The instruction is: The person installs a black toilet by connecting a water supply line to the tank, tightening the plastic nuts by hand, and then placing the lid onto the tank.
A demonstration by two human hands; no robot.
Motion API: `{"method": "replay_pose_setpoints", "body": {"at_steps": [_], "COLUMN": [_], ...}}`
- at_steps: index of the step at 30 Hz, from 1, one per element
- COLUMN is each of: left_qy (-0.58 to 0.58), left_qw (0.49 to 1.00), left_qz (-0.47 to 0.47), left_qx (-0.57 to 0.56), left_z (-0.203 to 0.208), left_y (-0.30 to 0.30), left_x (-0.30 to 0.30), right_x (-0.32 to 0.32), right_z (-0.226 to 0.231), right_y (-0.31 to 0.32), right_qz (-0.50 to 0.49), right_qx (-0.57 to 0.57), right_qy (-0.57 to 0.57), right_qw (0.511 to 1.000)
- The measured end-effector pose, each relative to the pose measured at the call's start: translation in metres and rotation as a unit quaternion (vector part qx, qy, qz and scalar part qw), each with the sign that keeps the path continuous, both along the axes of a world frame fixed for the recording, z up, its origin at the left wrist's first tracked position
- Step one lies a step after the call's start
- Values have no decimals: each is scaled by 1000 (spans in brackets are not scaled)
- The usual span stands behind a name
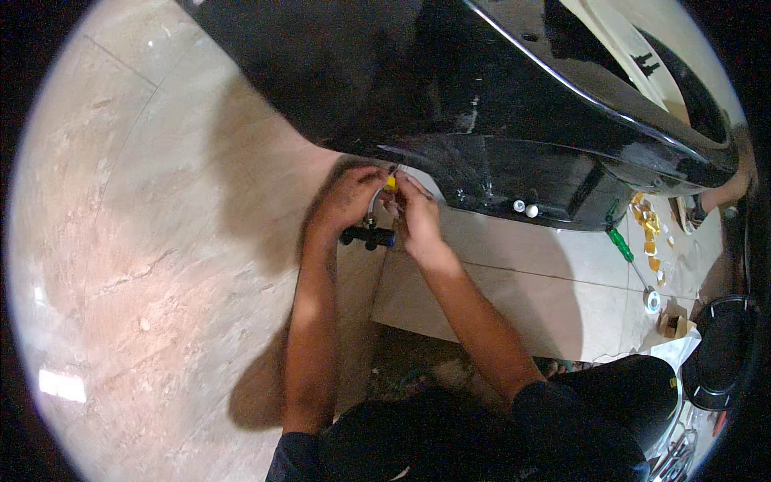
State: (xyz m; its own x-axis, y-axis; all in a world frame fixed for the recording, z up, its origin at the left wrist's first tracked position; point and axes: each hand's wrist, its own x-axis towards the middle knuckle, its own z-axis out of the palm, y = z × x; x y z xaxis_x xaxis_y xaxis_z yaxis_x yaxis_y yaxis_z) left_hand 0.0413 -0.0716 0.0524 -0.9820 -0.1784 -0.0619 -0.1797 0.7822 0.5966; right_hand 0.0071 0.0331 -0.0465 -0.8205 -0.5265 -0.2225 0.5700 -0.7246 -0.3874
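Note:
My left hand (349, 197) and my right hand (419, 210) meet under the lower edge of a glossy black toilet (353, 72). Between their fingertips is a small yellow piece (391, 182) at the upper end of a grey flexible hose (371, 206). Fingers of both hands are closed around this end, and they partly cover it. Below, the hose runs down to a black valve (369, 236) with a blue mark on one end. A thin dark part shows just above the yellow piece; its kind is too small to make out.
Two white round caps (526, 209) sit by the toilet's base. To the right lie a green-handled screwdriver (621, 245), a white tape roll (651, 300) and yellow scraps (646, 223). A black oval seat-like part (717, 353) and another person's arm (727, 193) are at the far right.

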Motion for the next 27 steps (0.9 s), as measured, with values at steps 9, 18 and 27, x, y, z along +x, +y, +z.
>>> {"method": "replay_pose_setpoints", "body": {"at_steps": [9, 18, 27], "left_qy": [266, 350, 143], "left_qw": [951, 903, 941], "left_qz": [96, 192, 199], "left_qx": [-129, -158, -234], "left_z": [-67, -56, -15], "left_y": [38, 62, 48], "left_x": [83, 85, 83], "right_x": [34, 7, 2], "right_z": [6, -27, -11], "right_y": [21, 24, 27], "right_qz": [28, 41, 93], "right_qx": [251, 261, 281], "right_qy": [314, 448, 503], "right_qw": [915, 854, 812]}}
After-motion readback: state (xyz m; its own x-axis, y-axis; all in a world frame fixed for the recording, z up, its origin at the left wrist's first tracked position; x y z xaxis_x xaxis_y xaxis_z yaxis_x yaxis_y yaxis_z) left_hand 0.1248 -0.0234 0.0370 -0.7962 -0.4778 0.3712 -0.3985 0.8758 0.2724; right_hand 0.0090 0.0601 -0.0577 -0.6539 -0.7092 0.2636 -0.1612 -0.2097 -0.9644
